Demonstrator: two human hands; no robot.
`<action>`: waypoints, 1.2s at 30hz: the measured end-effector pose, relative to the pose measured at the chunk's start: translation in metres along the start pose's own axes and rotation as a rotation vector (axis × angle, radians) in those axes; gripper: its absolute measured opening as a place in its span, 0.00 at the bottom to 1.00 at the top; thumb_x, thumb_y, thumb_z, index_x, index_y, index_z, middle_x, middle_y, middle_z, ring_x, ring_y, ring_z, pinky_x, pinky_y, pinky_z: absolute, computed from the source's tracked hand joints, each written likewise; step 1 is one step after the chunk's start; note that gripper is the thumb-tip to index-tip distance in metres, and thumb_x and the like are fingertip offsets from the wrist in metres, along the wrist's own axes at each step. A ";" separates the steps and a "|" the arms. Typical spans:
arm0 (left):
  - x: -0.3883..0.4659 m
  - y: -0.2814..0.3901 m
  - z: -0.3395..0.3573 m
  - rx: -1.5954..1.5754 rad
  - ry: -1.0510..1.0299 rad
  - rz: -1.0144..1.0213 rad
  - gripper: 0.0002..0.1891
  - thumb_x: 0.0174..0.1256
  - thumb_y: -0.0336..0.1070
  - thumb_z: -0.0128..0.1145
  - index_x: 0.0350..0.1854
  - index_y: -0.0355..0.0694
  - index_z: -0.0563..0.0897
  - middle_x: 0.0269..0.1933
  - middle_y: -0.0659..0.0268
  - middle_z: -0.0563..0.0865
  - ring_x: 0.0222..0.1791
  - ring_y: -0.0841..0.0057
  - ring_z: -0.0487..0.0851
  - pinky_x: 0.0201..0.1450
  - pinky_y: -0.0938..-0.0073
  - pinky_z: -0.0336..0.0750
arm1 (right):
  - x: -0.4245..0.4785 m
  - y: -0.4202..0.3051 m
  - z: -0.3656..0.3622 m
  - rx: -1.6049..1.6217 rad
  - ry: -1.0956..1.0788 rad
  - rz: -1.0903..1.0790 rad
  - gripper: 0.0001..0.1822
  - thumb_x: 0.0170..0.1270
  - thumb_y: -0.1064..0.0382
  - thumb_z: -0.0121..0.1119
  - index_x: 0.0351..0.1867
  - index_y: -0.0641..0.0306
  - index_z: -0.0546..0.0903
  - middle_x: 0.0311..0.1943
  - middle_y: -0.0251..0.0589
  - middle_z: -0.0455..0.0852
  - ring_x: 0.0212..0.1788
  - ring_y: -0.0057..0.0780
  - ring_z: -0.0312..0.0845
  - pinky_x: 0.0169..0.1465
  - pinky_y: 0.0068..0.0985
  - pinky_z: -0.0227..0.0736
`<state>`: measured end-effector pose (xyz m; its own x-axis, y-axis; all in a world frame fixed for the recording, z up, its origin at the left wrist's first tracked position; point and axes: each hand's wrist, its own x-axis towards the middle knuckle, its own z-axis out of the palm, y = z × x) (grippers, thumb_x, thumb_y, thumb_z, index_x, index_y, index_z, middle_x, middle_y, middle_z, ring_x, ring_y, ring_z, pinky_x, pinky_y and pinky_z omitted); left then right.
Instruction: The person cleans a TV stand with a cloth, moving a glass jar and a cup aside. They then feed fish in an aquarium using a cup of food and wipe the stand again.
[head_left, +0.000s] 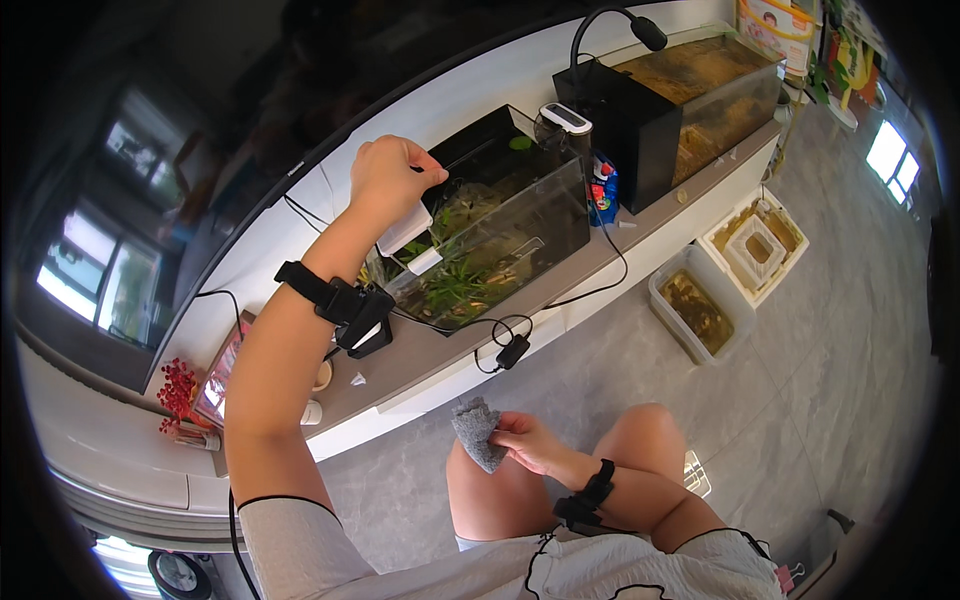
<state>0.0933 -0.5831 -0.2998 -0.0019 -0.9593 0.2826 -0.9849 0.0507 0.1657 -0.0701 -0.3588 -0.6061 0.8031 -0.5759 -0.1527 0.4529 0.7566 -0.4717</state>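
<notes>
My left hand (396, 180) is raised above the back left part of a glass aquarium (517, 225). Its thumb and fingertips are pinched together, and I see nothing between them. Below the wrist, a white device (405, 229) sits at the tank's left end, beside a white clip (425, 260) on the rim. Green water plants (457, 289) and rocks show through the glass; a small green leaf (520, 142) floats near the back. Over my knee, my right hand (532, 444) grips a crumpled grey cloth (478, 435) by its edge.
A black box (622, 127) and a second tank (731, 112) stand farther right on the cabinet (442, 360). A cable with an inline controller (513, 352) hangs over its front edge. Two water-filled tubs (739, 319) (799, 225) sit on the floor. A large television (187, 150) rises behind.
</notes>
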 end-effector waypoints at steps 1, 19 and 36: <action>0.000 0.003 0.000 0.019 -0.011 -0.020 0.07 0.51 0.41 0.71 0.29 0.46 0.91 0.37 0.64 0.88 0.49 0.59 0.78 0.50 0.60 0.75 | 0.000 0.000 0.001 -0.009 -0.002 0.021 0.15 0.67 0.75 0.54 0.55 0.70 0.78 0.48 0.40 0.85 0.50 0.27 0.82 0.54 0.27 0.77; -0.011 0.005 0.006 -0.049 0.223 0.156 0.10 0.55 0.42 0.69 0.29 0.40 0.87 0.31 0.65 0.87 0.42 0.64 0.80 0.50 0.64 0.74 | 0.003 -0.011 -0.010 0.050 0.013 -0.030 0.14 0.68 0.76 0.52 0.54 0.69 0.79 0.48 0.40 0.84 0.51 0.29 0.82 0.56 0.30 0.77; -0.261 -0.079 0.076 -0.146 0.530 -0.130 0.10 0.59 0.26 0.62 0.44 0.38 0.85 0.39 0.59 0.82 0.41 0.63 0.79 0.45 0.65 0.73 | 0.002 -0.013 0.000 -0.007 0.052 0.013 0.14 0.67 0.78 0.51 0.52 0.68 0.79 0.48 0.43 0.85 0.53 0.32 0.81 0.57 0.30 0.77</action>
<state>0.1585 -0.3583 -0.4582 0.2418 -0.6912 0.6810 -0.9370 0.0158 0.3488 -0.0746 -0.3698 -0.5998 0.7875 -0.5817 -0.2037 0.4399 0.7620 -0.4753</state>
